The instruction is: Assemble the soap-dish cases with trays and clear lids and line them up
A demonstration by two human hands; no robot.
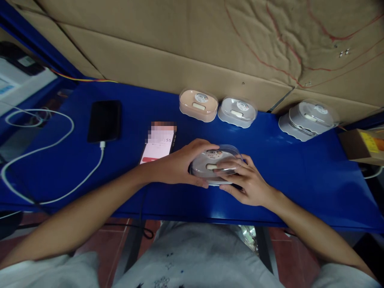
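Note:
Between my two hands, low over the front half of the table, is a grey oval box with a clear domed cover [204, 163]. A round label and a pale oblong handle show on its top. My left hand [183, 162] wraps the box's left side, thumb at the front and fingers at the back. On the right, my right hand [247, 178] grips the clear cover and the box's right edge, slightly blurred. The cover seems tilted a little, its right part overlapped by my fingers. Whether the box touches the table I cannot tell.
Along the back stand a peach box [196, 110], a grey box [235, 118] and stacked grey boxes [309, 124]. A lit phone [157, 144] lies left of my hands. Further left are a black device [104, 120] and its white cable [72, 136]. A cardboard box [357, 148] sits far right.

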